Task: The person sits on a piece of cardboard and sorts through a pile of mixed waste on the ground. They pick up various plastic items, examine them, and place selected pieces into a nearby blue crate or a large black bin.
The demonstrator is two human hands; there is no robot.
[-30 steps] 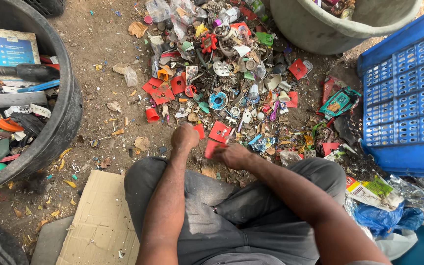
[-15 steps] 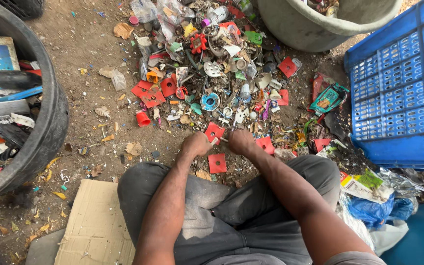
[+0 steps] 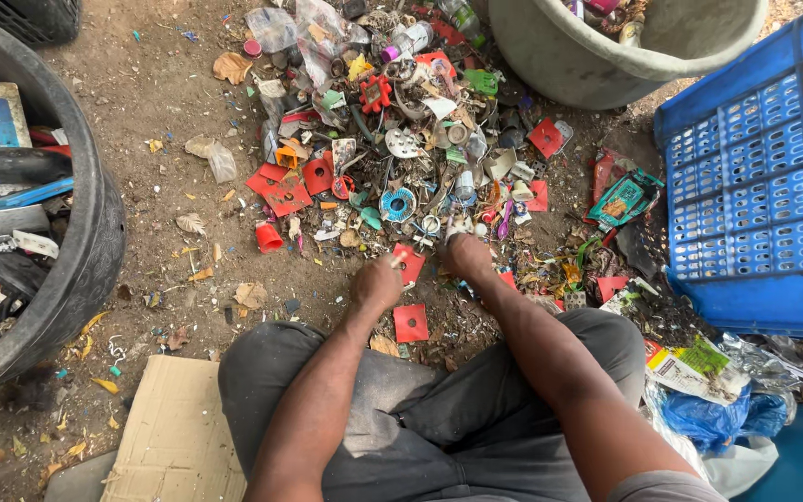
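I sit on the dirt with a heap of mixed scrap (image 3: 420, 139) in front of my knees: red plastic squares, metal rings, caps and bottle bits. My left hand (image 3: 378, 284) is curled, and its fingertips pinch the edge of a red square piece (image 3: 411, 265). My right hand (image 3: 467, 253) reaches into the near edge of the heap. Its fingers rest on a small whitish piece (image 3: 458, 225) and are partly hidden. Another red square with a centre hole (image 3: 410, 323) lies on the ground just before my lap.
A black tub (image 3: 95, 242) full of sorted scrap stands at the left, a grey tub (image 3: 606, 70) at the top right and a blue crate (image 3: 755, 186) at the right. Flat cardboard (image 3: 174, 437) lies by my left knee. Plastic bags (image 3: 717, 409) sit by my right knee.
Both hands held one red piece together a second ago. They have since parted: a red square now lies near my lap, and my right hand has gone forward into the heap.
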